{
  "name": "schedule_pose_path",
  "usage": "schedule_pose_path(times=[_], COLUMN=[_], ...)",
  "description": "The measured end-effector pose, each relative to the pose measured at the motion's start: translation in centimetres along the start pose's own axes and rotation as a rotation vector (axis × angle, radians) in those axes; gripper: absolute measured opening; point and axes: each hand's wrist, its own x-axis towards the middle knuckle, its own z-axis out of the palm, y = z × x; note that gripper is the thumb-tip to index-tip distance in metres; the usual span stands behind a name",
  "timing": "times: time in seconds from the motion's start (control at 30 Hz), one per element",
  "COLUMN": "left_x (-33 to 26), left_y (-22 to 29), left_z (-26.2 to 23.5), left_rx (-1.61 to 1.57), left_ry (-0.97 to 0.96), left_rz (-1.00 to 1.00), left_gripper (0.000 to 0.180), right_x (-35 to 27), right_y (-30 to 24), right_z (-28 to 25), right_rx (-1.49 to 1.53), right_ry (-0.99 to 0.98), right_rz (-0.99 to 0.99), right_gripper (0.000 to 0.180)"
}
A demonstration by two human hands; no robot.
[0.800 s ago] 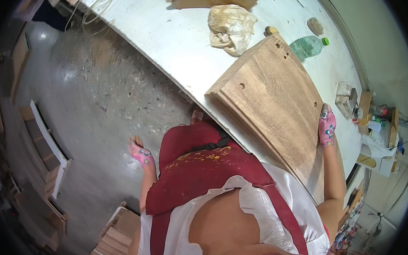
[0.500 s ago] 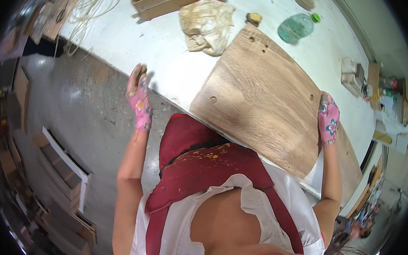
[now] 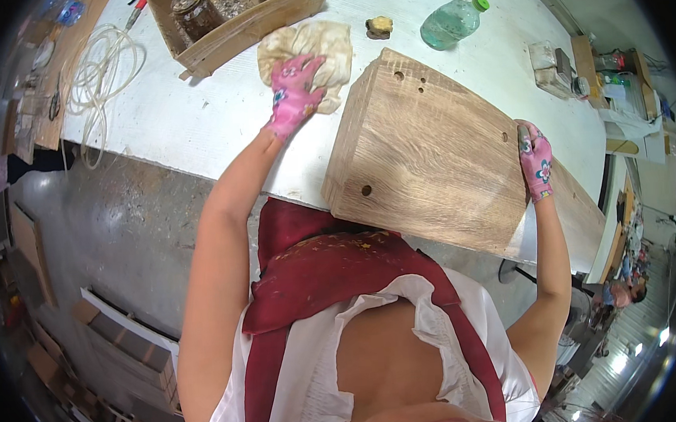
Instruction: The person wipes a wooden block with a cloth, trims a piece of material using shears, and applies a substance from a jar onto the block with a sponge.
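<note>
My left hand [image 3: 296, 90], in a pink flowered glove, lies on a crumpled, stained cream rag [image 3: 328, 47] with its fingers apart. To its right, a stack of wood-grain boards [image 3: 419, 148] rests along the table's near edge. The top board has several dark round holes, and the layered edges show on the stack's left side. At the right edge of that board is my right hand [image 3: 536, 160], in a matching glove, its fingers closed around the edge. The fingertips underneath are hidden.
Behind the rag stands a cardboard tray [image 3: 257, 29] holding a dirty jar. A green-capped bottle [image 3: 450, 25] lies beyond the boards, near a small yellowish lump [image 3: 379, 27]. Clear tubing [image 3: 102, 90] is coiled at the table's left end. A clear container [image 3: 550, 70] sits right.
My left hand has gone from beside the table edge onto the rag. My right hand stays at the board's edge. The top board now sits more squarely over the stack, and the view has shifted.
</note>
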Motion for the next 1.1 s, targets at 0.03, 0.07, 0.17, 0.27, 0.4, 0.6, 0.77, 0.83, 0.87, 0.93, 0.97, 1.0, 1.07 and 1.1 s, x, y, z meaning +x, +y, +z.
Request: schedule_pose_path(times=[0.03, 0.07, 0.17, 0.27, 0.4, 0.6, 0.77, 0.83, 0.87, 0.93, 0.97, 1.0, 1.07, 1.1], left_x=[-1.2, -2.6, -7.6, -11.3, -11.9, -11.9, -11.7, -11.8, -11.8, -11.9, -11.8, -11.9, -11.4, -11.2], left_y=[-0.4, -0.9, -2.8, -3.2, -2.9, -2.9, -2.4, -2.7, -2.8, -2.6, -2.6, -2.7, -2.9, -3.3], left_z=[-0.5, -0.9, -2.0, -4.3, -5.2, -4.6, -4.7, -4.5, -4.1, -4.3, -4.5, -4.1, -5.1, -5.5], left_rx=[-0.079, -0.159, -0.27, -0.29, -0.239, -0.218, -0.217, -0.22, -0.209, -0.21, -0.209, -0.195, -0.305, -0.398], left_ry=[-0.005, -0.009, 0.015, 0.056, -0.016, 0.012, 0.023, 0.025, 0.032, 0.029, 0.031, 0.021, -0.08, -0.119], left_rz=[0.009, 0.015, 0.065, 0.105, 0.055, 0.018, 0.01, 0.008, 0.022, 0.009, 0.007, 0.012, 0.005, 0.004], left_gripper=[0.055, 0.052, 0.045, 0.05, 0.052, 0.05, 0.048, 0.049, 0.049, 0.049, 0.049, 0.05, 0.049, 0.05], right_x=[-0.1, 0.0, 1.5, 6.3, 14.8, 22.6, 23.9, 24.1, 24.9, 24.7, 24.4, 24.3, 23.4, 22.7], right_y=[0.0, 0.3, -2.6, -9.2, -14.9, -18.5, -16.0, -15.2, -14.6, -16.6, -17.6, -18.0, -20.6, -21.8], right_z=[0.3, 0.6, 2.6, 3.6, 8.7, 16.7, 18.5, 17.8, 17.8, 15.0, 13.4, 12.6, 9.7, 8.4], right_rx=[0.009, 0.07, 0.301, 0.131, -0.299, -0.325, -0.409, -0.377, -0.274, 0.106, 0.296, 0.498, 0.797, 0.81], right_ry=[-0.007, 0.024, 0.15, 0.03, -0.203, -0.371, -0.493, -0.486, -0.517, -0.502, -0.487, -0.406, -0.336, -0.307], right_rz=[0.022, 0.012, 0.109, -0.147, -0.493, -0.393, -0.398, -0.386, -0.337, -0.274, -0.244, -0.311, -0.411, -0.414], right_gripper=[0.027, 0.026, 0.03, 0.038, 0.05, 0.049, 0.037, 0.038, 0.04, 0.044, 0.046, 0.048, 0.05, 0.055])
